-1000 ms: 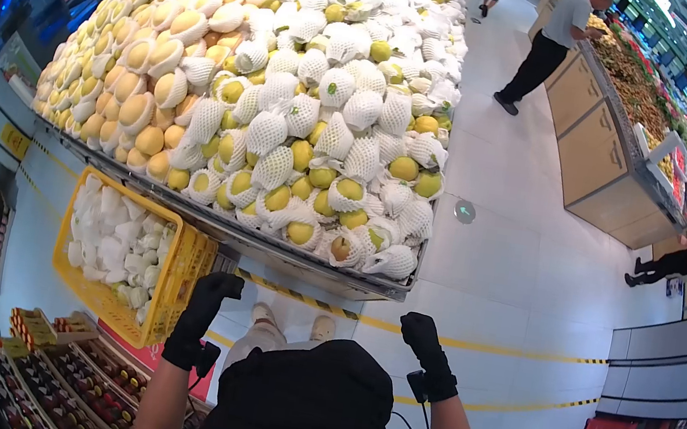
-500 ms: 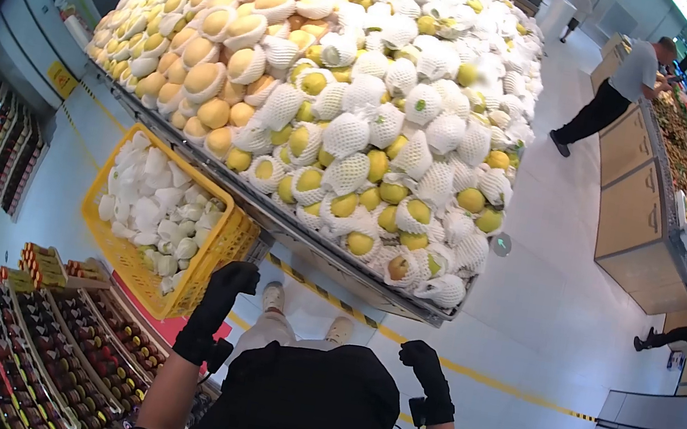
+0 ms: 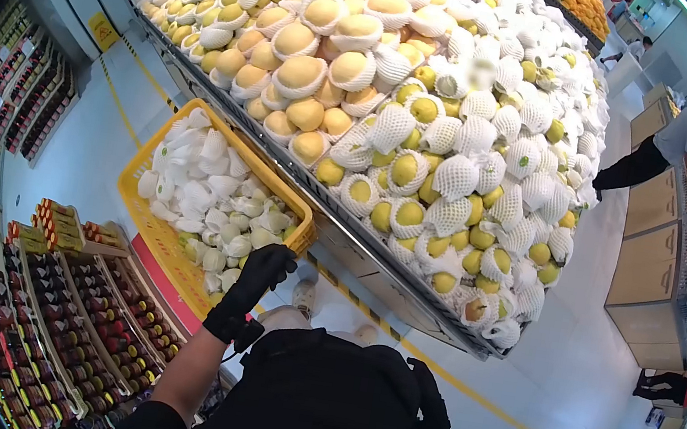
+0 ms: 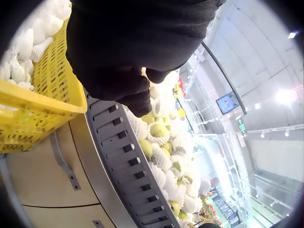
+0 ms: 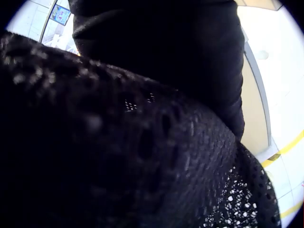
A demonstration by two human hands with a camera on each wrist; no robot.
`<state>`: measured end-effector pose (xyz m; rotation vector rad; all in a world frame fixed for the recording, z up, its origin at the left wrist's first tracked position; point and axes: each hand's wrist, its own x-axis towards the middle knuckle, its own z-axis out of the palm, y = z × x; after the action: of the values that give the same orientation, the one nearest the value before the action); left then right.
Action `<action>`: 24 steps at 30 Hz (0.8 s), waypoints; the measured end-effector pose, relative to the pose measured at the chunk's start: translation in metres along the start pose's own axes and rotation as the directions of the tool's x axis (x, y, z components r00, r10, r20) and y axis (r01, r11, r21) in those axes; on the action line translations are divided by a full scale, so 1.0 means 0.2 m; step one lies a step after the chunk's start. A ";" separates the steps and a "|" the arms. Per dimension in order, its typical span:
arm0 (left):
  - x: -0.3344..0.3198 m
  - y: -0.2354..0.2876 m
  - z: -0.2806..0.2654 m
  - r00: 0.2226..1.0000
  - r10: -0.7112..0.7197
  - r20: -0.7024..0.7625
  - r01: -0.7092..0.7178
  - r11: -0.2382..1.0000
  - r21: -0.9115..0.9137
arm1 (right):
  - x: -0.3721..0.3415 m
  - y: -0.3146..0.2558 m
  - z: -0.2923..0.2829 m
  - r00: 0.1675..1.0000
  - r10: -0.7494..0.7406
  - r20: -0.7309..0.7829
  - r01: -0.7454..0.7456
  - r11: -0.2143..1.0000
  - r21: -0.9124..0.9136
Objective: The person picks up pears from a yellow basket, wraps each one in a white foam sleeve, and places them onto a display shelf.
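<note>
Head: left grip (image 3: 263, 278) hovers near crate (image 3: 159, 233); right grip (image 3: 428, 398) beside shirt (image 3: 315, 406).

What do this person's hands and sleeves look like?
The left hand and right hand wear plain black gloves reaching past the wrist. A small black unit sits at the left wrist, with a thin dark cable by it. The left sleeve is black and short. No glove markings visible.
</note>
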<state>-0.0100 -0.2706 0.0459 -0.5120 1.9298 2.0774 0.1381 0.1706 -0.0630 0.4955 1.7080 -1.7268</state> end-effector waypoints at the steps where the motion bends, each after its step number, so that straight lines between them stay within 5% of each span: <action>1: 0.02 0.00 -0.04 1.000 0.012 -0.006 -0.013 1.000 -0.014 | 0.00 -0.03 0.03 0.999 0.030 -0.016 -0.030 1.000 -0.007; 13: 0.19 -0.08 -0.53 1.000 -0.017 -0.008 0.016 0.994 -0.108 | 0.03 -0.28 0.51 0.986 0.167 -0.007 -0.167 0.986 0.009; 24: 0.27 -0.06 -0.65 0.996 0.045 -0.082 -0.056 0.987 -0.148 | -0.04 -0.21 0.48 0.993 0.119 -0.022 -0.118 0.992 0.039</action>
<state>-0.0430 -0.4011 0.0042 -0.5901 1.8552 2.2792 0.1319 0.0758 -0.0181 0.6243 1.6321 -1.6765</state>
